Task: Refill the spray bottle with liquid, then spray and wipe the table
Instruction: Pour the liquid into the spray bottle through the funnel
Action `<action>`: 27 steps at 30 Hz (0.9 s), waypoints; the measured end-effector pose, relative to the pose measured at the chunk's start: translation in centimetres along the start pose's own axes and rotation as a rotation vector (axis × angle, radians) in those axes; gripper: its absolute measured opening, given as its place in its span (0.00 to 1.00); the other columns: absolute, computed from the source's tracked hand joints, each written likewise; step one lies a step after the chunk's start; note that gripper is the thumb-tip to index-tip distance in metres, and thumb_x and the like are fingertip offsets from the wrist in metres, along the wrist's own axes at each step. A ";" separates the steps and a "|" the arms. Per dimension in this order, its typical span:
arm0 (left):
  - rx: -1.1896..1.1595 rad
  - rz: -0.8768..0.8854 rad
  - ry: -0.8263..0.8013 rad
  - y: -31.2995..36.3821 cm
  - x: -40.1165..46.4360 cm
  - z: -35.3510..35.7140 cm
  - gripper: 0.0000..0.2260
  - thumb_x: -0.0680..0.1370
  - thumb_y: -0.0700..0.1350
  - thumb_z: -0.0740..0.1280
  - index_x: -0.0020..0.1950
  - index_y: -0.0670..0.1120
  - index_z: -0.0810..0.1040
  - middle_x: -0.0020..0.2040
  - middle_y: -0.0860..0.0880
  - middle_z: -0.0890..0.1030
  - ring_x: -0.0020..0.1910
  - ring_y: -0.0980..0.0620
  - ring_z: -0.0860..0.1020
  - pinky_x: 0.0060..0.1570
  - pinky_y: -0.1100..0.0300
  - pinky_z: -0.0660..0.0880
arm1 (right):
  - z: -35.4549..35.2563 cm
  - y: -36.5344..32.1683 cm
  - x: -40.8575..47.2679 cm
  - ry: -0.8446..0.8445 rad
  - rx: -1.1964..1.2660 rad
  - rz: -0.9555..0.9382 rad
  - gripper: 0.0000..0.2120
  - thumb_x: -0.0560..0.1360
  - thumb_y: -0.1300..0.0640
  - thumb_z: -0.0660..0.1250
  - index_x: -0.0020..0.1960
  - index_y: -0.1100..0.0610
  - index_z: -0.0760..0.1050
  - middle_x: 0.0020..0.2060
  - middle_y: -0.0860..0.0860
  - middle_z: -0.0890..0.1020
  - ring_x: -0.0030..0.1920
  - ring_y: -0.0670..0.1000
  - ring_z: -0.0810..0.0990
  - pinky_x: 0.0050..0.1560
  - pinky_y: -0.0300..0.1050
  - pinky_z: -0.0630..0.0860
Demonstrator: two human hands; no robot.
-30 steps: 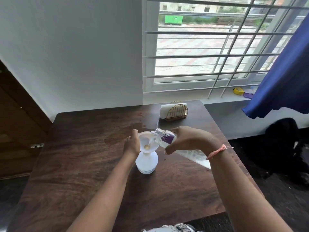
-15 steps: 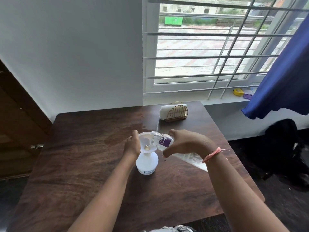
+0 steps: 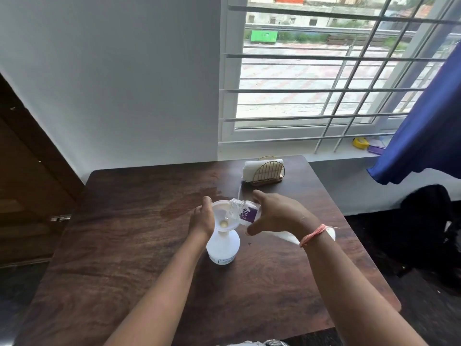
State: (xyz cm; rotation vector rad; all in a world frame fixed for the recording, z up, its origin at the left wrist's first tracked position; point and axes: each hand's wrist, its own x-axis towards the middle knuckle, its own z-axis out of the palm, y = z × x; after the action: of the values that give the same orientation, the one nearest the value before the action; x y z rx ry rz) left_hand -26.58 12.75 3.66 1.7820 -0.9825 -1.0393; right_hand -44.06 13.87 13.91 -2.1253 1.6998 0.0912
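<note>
Two hands, bottle (image 3: 245,214) tipped into funnel (image 3: 220,216)

Soft daylight enters through the white barred window (image 3: 324,78) beyond the hands; a pale sheen lies on the dark wooden bench (image 3: 124,245) just past them; wide-angle bending curves the edges; lower corners blur; floor dim.

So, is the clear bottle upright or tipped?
Tipped: the right hand holds the bottle nearly sideways, mouth over the funnel.
</note>
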 end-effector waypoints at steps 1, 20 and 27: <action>0.007 -0.001 0.000 0.0 0.0 0.0 0.20 0.80 0.54 0.50 0.33 0.51 0.73 0.47 0.43 0.79 0.46 0.44 0.74 0.46 0.55 0.67 | -0.1 0.0 0.0 0.022 -0.034 0.000 0.30 0.59 0.41 0.77 0.53 0.48 0.66 0.46 0.47 0.79 0.39 0.51 0.74 0.29 0.41 0.62; -0.019 -0.020 -0.020 0.3 -0.2 -0.3 0.22 0.81 0.54 0.50 0.46 0.42 0.79 0.59 0.36 0.79 0.56 0.41 0.76 0.57 0.49 0.71 | 0.3 -0.2 0.9 0.238 -0.272 -0.025 0.38 0.62 0.41 0.78 0.69 0.42 0.68 0.60 0.48 0.79 0.60 0.55 0.75 0.56 0.51 0.65; -0.019 -0.018 -0.023 0.4 -0.3 -0.4 0.20 0.80 0.54 0.50 0.37 0.47 0.73 0.54 0.38 0.79 0.50 0.42 0.75 0.54 0.49 0.71 | 0.5 1.7 1.6 0.136 0.190 -0.004 0.40 0.60 0.49 0.81 0.69 0.47 0.69 0.57 0.47 0.80 0.56 0.53 0.78 0.55 0.47 0.74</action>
State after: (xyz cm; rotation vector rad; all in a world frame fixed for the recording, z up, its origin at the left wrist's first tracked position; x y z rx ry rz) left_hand -26.39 12.99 4.21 1.7703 -0.9687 -1.0792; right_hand -45.13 12.25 12.49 -2.0338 1.7051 -0.2128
